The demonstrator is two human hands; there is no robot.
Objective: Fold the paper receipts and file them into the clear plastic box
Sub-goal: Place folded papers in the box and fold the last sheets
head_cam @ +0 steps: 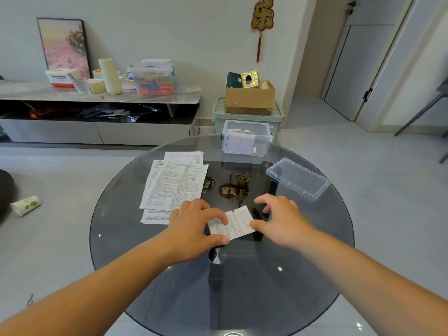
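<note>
A small folded receipt [236, 224] lies on the round glass table [278, 287] in front of me. My left hand [194, 224] pinches its left end, index finger on top and thumb at the near edge. My right hand [281, 219] hovers at its right end; the thumb touches the edge and the other fingers arch above the glass. Left of the receipt lies a loose stack of unfolded printed receipts [174, 185]. The clear plastic box [264, 141] stands open at the table's far edge with folded papers inside. Its clear lid [298, 178] lies at the right.
Behind the table a cardboard box [249, 98] sits on a green storage bin [218, 117]. A low sideboard [97, 95] with containers runs along the left wall. A tissue pack [25, 205] lies on the floor at left. A chair leg [417, 117] shows at right.
</note>
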